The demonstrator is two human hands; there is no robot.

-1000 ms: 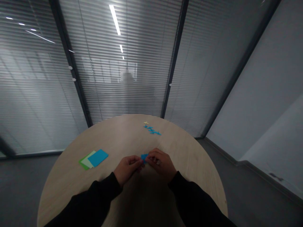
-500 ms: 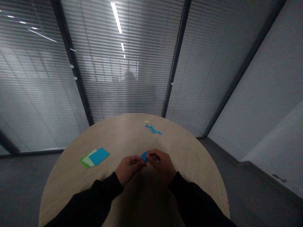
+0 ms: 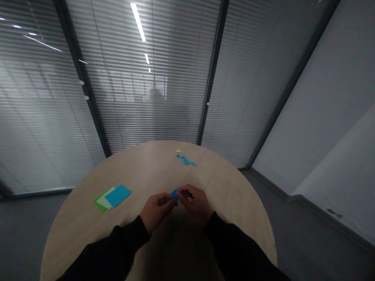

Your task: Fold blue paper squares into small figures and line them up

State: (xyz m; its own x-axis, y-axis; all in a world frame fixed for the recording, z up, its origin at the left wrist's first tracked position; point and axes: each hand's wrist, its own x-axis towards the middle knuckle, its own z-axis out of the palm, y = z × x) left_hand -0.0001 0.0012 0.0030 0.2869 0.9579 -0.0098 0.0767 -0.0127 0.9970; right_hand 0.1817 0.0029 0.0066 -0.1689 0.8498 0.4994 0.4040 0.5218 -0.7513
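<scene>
A small piece of blue paper (image 3: 175,193) is held between my two hands above the near middle of the table. My left hand (image 3: 156,208) pinches its lower left edge with thumb and fingers. From the right, my right hand (image 3: 195,203) grips the upper right part, its thumb and fingertips closed on it. The fingers cover much of the paper, so its folds cannot be made out. Beyond my hands lie several small blue folded paper shapes (image 3: 185,160) in a slanting row, with a yellow pointed one (image 3: 178,151) at the far end.
On the left of the round wooden table (image 3: 146,168) lies a fanned stack of paper sheets, with a blue sheet (image 3: 118,196) on top, a pale green sheet (image 3: 104,201) and a brighter green sheet (image 3: 98,202) under it. Glass panels with blinds (image 3: 152,121) stand behind the table.
The whole view has shifted slightly, so the scene sits a little further left. Both hands keep hold of the blue paper, with only slight finger movement.
</scene>
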